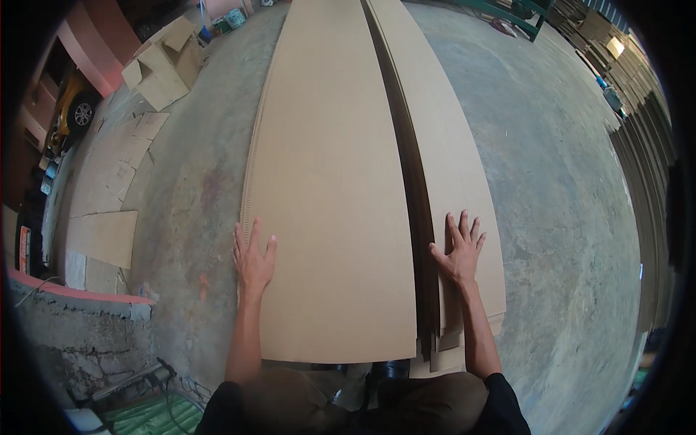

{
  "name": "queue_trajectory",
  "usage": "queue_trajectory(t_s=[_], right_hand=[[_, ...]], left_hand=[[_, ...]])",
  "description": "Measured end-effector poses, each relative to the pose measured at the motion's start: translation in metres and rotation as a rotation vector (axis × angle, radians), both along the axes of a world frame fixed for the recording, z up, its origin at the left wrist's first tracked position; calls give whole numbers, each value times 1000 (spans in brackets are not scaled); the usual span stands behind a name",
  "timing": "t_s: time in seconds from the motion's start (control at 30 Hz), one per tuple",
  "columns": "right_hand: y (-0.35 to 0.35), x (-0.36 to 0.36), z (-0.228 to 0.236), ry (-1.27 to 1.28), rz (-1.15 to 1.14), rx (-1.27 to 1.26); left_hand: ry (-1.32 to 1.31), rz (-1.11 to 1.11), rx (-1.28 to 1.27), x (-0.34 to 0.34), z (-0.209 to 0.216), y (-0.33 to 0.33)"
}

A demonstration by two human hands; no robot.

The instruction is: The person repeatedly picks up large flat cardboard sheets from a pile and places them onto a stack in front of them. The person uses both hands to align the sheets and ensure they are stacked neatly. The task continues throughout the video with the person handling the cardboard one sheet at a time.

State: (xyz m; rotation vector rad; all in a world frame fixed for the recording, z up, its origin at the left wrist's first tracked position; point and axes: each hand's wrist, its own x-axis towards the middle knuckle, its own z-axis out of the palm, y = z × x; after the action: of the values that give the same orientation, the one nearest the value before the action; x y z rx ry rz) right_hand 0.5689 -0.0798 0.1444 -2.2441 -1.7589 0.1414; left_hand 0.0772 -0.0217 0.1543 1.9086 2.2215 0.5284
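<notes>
Two long stacks of brown cardboard sheets run away from me, side by side with a dark gap between them. On the left edge of the wide cardboard stack (333,181) rests my left hand (254,257), fingers spread and pointing away. My right hand (460,250) lies on the narrower cardboard stack (442,145), with its fingers fanned out and its thumb toward the gap. Neither hand grips anything. At the near end of the narrow stack, the lower sheets stick out unevenly past the top one.
Grey concrete floor (551,181) spreads on both sides. To the left are an open cardboard box (165,65), flattened cardboard (105,235) and a low rough wall (83,330). Stacked boards (645,196) line the far right. A green metal frame (500,11) stands at the back.
</notes>
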Motion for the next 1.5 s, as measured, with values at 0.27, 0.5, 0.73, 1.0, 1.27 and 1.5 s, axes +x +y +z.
queue_trajectory(t_s=[0.27,0.5,0.73,1.0,1.27,1.5], right_hand=[[14,7,3,-17,42,6],[9,12,-5,78,87,76],[7,9,-6,74,92,89],[5,9,-5,68,83,101],[6,7,-5,69,87,130],[22,11,12,524,14,355]], left_hand=[[133,65,-32,9,5,18],[-12,9,12,5,-1,28],[-43,19,23,2,-2,23],[-60,16,46,0,-5,23],[-125,25,48,1,0,23],[-199,-207,454,25,33,4]])
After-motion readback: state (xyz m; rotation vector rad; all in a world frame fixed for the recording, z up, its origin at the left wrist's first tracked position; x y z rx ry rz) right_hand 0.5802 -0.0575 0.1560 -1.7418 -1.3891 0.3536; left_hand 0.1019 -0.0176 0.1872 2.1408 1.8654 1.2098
